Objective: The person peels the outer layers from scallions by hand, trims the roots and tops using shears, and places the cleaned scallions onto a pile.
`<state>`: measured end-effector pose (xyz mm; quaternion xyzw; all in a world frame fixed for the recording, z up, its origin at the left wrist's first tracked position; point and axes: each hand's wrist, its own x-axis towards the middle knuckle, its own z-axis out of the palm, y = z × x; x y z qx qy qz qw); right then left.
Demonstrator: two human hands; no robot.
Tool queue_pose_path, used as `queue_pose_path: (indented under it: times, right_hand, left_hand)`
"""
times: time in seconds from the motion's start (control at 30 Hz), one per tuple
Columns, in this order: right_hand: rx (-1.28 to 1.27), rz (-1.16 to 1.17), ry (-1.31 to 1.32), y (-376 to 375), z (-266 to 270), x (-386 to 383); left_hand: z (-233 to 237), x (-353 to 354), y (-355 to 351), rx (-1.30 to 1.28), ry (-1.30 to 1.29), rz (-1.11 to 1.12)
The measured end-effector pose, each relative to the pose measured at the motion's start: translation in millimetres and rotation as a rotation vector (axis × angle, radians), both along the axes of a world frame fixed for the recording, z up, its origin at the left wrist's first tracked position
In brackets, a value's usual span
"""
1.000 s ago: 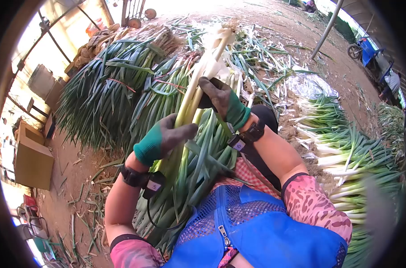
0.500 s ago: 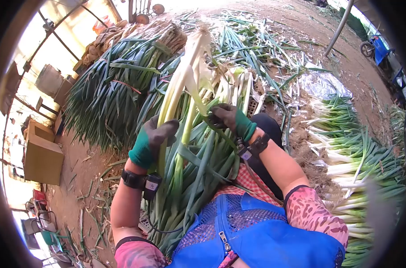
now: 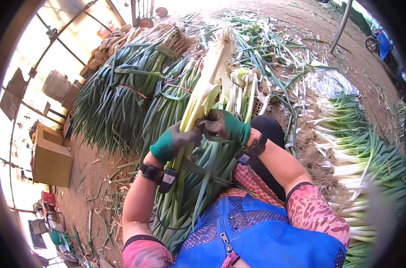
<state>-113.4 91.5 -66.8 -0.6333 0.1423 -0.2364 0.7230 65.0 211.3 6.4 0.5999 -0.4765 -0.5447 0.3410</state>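
My left hand (image 3: 179, 140), in a dark-palmed green glove, is closed around pale green onion stalks (image 3: 208, 82). Their roots point away from me and their leaves run down towards my lap. Beside it, my gloved right hand (image 3: 222, 125) is closed with its fingertips against the same stalks, pinching a loose outer leaf (image 3: 216, 138) that hangs under the palm. A torn pale sheath (image 3: 210, 99) stands out from the stalks just above my fingers. More long green onions (image 3: 212, 156) lie below both hands, across my lap.
Tied bundles of green onions (image 3: 118, 94) stand at the left. A row of green onions (image 3: 350, 165) lies on the ground at the right, roots inward. Leaf scraps (image 3: 256, 40) cover the ground ahead. A wooden cabinet (image 3: 53, 156) stands at far left.
My left hand has moved right and slightly up with the stalks. My right hand, earlier drawing a leaf away from them, has come in against the stalks beside my left hand.
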Motion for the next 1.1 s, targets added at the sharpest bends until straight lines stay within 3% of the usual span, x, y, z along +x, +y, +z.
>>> queue_pose_path:
  times: [0.03, 0.1, 0.13, 0.17, 0.2, 0.23, 0.27, 0.3, 0.37, 0.4, 0.43, 0.47, 0.5, 0.57, 0.63, 0.7, 0.73, 0.83, 0.9, 0.97, 1.0, 1.07, 1.1]
  right_hand:
    - [-0.037, -0.021, 0.047, -5.3, 0.8, -11.3]
    - [-0.343, -0.350, -0.114, -41.5, -15.6, -29.5]
    - [-0.475, -0.544, 0.225, -69.3, 8.9, -55.8]
    - [-0.247, -0.691, 0.087, -96.5, 15.8, -83.4]
    - [-0.039, -0.842, -0.091, -123.7, 22.7, -110.8]
    - [-0.132, -0.990, 0.082, -139.6, 40.4, -134.8]
    - [-0.142, -0.796, -0.292, -190.2, 3.1, -161.7]
    - [-0.275, -0.749, -0.036, -189.6, 18.9, -172.4]
    - [-0.545, -0.722, 0.108, -138.9, 55.2, -139.2]
    - [-0.675, -0.686, 0.307, -124.8, 58.5, -123.7]
    - [-0.759, -0.565, 0.233, -105.3, 71.9, -107.0]
    - [-0.952, -0.735, 0.321, -104.7, 52.7, -84.2]
    - [-0.984, -0.660, 0.125, -105.6, 53.4, -61.7]
    - [-0.956, -0.622, 0.042, -119.7, 29.2, -23.6]
    - [-0.984, -0.688, 0.142, -138.2, -15.7, 8.0]
    - [-1.097, -0.793, 0.221, -140.9, -32.1, 27.2]
    - [-0.678, -0.765, -0.014, -134.8, -29.7, 32.4]
    - [-0.390, -0.803, -0.318, -133.1, -21.3, 45.4]
    - [-0.773, -0.917, -0.365, -147.2, -14.7, 31.1]
    - [-1.407, -0.868, 0.654, -187.3, -33.5, -5.3]
    - [-1.355, -0.690, 0.875, -182.2, -11.6, -34.7]
    - [-0.664, -0.816, -0.033, -244.3, -63.1, -51.3]
    - [-0.873, -0.838, 0.259, -232.3, -38.8, -69.1]
  left_hand:
    - [2.3, -1.5, -2.8, 0.031, -0.010, -0.016]
    - [2.0, 8.2, 1.4, -0.236, -0.317, -0.198]
    - [-2.5, 24.1, 5.6, -0.397, -0.466, -0.330]
    - [-5.2, 31.6, 9.5, -0.559, -0.615, -0.461]
    - [5.2, 27.1, 16.7, -0.277, -0.367, -0.305]
    - [15.6, 22.6, 23.8, -0.039, -0.117, -0.076]
    - [24.4, 22.6, 30.7, 0.044, -0.008, -0.023]
    - [31.1, 21.7, 36.9, 0.127, 0.101, 0.034]
    - [34.2, 14.4, 40.2, 0.139, 0.136, 0.048]
    - [32.6, 12.6, 39.5, 0.130, 0.122, 0.016]
    - [31.5, 9.9, 39.3, 0.121, 0.107, -0.015]
    - [31.6, 4.4, 39.2, 0.136, 0.108, -0.036]
    - [32.9, -4.4, 39.7, 0.151, 0.108, -0.057]
    - [38.9, -21.5, 41.9, 0.177, 0.104, -0.098]
    - [41.9, -30.5, 45.3, 0.072, -0.003, -0.110]
    - [36.5, -33.2, 46.6, 0.153, 0.069, -0.048]
    - [32.5, -33.0, 46.5, 0.141, 0.055, -0.051]
    - [38.8, -38.6, 50.1, 0.141, 0.092, -0.036]
    - [44.4, -37.7, 55.1, 0.154, 0.091, -0.008]
    - [44.8, -34.1, 61.2, 0.168, 0.092, 0.009]
    - [43.2, -31.4, 65.3, 0.176, 0.094, 0.010]
    - [41.4, -34.8, 66.6, 0.119, 0.055, -0.019]
    - [38.9, -36.2, 65.3, 0.152, 0.025, -0.032]
